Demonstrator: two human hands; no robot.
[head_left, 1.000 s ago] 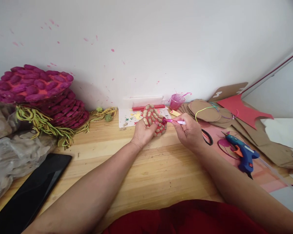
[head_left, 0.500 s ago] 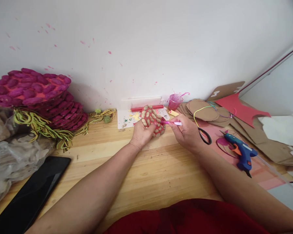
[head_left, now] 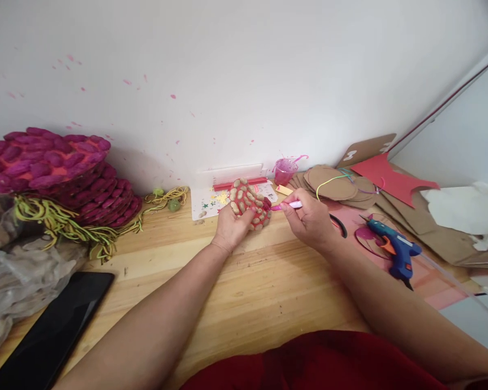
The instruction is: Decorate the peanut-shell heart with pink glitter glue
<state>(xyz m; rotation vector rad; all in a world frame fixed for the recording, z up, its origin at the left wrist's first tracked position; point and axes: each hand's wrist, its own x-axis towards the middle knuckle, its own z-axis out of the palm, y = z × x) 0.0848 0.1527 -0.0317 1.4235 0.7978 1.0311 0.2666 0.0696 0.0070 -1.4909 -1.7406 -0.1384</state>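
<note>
My left hand [head_left: 233, 227] grips a round red disc covered with peanuts [head_left: 248, 200], thumb on its front and fingers out of sight behind. Most of the peanuts are bare tan shells; a few at the disc's right edge are dark pink. My right hand [head_left: 311, 221] pinches a paintbrush [head_left: 291, 205] with a pale handle and a magenta end, which points at those pink peanuts. Whether the tip touches them I cannot tell. Just behind the hands stands a clear cup with pink paint [head_left: 285, 171], a stick leaning out of it.
At left rise stacked magenta peanut discs [head_left: 49, 157] with yarn fringe [head_left: 65, 222], above a plastic bag [head_left: 28, 276] and a black phone or tablet [head_left: 52, 330]. A blue glue gun [head_left: 400, 249], cardboard circles [head_left: 331, 183] and red paper [head_left: 394, 176] lie at right.
The view has shifted slightly. The brush has drawn back a little from the disc's right edge, and the pink peanuts there show more plainly. Both hands keep their holds.
</note>
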